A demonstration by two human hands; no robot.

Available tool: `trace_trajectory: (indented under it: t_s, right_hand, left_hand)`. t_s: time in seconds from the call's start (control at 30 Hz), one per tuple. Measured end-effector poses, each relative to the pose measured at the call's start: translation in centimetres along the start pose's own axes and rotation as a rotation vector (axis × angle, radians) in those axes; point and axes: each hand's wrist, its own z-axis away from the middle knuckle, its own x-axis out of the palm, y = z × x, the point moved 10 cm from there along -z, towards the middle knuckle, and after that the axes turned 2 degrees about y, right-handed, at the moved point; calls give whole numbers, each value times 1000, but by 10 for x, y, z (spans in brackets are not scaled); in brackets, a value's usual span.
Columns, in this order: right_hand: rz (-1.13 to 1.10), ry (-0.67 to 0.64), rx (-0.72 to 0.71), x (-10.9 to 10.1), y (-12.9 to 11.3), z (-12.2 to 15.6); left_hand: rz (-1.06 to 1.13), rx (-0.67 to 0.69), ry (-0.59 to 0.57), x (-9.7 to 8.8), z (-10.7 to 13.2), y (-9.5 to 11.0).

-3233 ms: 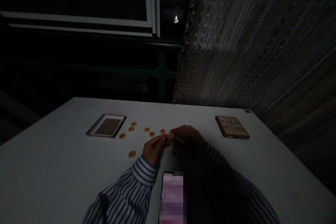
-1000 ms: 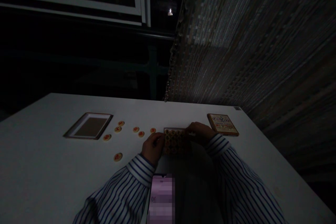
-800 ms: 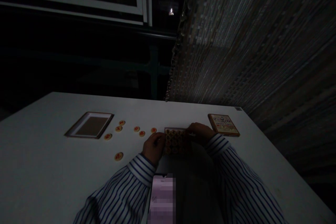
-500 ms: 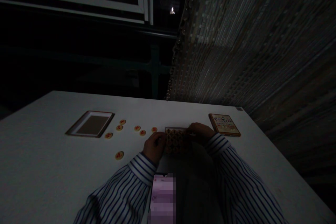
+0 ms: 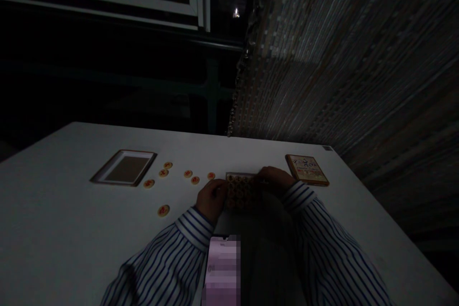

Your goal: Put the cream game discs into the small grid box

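A small box (image 5: 245,173) of round Chinese chess pieces (image 5: 240,192), set in rows, lies in front of me in deep shadow. My left hand (image 5: 211,200) is closed at its left side, fingers curled against the edge. At the upper right corner, my right hand (image 5: 275,178) is also closed on the box, its fingertips partly lost in the dark. Several loose chess pieces (image 5: 163,210) with red characters are scattered on the table to the left of my left hand; the nearest one (image 5: 211,176) sits just beyond its knuckles.
An open shallow tray (image 5: 145,172) lies on the white table (image 5: 89,229) at the left. To the right is a flat box or lid (image 5: 307,170) printed with Chinese characters. A lit phone (image 5: 222,267) is close to me between my forearms. A bead-string curtain (image 5: 304,57) hangs behind the table.
The view has shifted very slightly. Both hands stay at the box, and the loose pieces lie where they were.
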Motion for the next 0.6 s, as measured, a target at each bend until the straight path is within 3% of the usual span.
trace_trajectory:
  t_s: [0.6]
  right_hand:
    - [78, -87, 104, 3, -1, 4]
  left_hand:
    - [-2, 7, -13, 1, 0, 0]
